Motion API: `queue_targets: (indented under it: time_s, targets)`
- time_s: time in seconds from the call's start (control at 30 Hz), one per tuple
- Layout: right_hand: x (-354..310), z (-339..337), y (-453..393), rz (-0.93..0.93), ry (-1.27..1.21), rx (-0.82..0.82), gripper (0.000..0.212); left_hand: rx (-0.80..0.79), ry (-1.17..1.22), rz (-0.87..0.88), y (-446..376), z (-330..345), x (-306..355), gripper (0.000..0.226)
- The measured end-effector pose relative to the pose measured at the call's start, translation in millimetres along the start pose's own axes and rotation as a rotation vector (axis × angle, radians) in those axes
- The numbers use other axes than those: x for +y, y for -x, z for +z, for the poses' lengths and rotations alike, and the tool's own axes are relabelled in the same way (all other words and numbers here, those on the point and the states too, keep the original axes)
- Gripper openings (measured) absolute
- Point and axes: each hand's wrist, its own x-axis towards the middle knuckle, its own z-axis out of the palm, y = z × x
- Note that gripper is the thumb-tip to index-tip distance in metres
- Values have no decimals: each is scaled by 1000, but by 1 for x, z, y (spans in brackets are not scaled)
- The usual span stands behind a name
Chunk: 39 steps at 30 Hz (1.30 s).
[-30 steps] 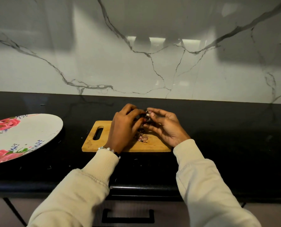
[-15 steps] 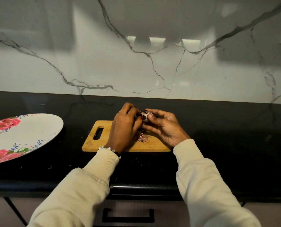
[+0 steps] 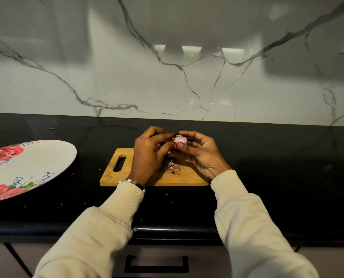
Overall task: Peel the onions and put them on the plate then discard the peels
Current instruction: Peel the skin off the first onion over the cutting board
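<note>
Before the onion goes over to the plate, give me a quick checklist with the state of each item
1. Onion held: ok, pinched between left hand and right hand, above the cutting board.
2. Onion fully peeled: cannot tell, pale pink flesh shows, but a dark bit sits at its top left and the far side is hidden.
3. Peels contained: ok, they lie on the board.
4. Plate ready: ok, it sits on the counter to the left, with bare surface showing.
5. Path to the plate: ok, nothing stands between.
</note>
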Motion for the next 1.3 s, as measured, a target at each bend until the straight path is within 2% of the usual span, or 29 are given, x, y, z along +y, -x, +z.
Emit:
queue_targets:
  time_s: [0.33,0.53,0.63,0.77,0.9,1.03,1.3]
  targets:
    - [1,2,-1,20,-53,12,33,29,60,-78,-1,-2,2,21]
    - [-1,1,-2,4,-44,39,30,-17,132,-140,-2,-3,2,30]
    - [-1,0,-2,-2,-25,56,20,-47,160,-170,-1,-2,4,28]
    - [-3,0,-3,-7,-60,89,10,-2,155,-225,0,-1,5,25]
    - [-2,0,-3,-6,-50,99,16,37,129,-218,1,0,8,16]
    - [-1,-4,-7,-5,-89,112,24,-9,116,-156,3,1,8,17]
    - [1,-4,-7,18,-8,75,19,0,39,-77,1,3,2,10]
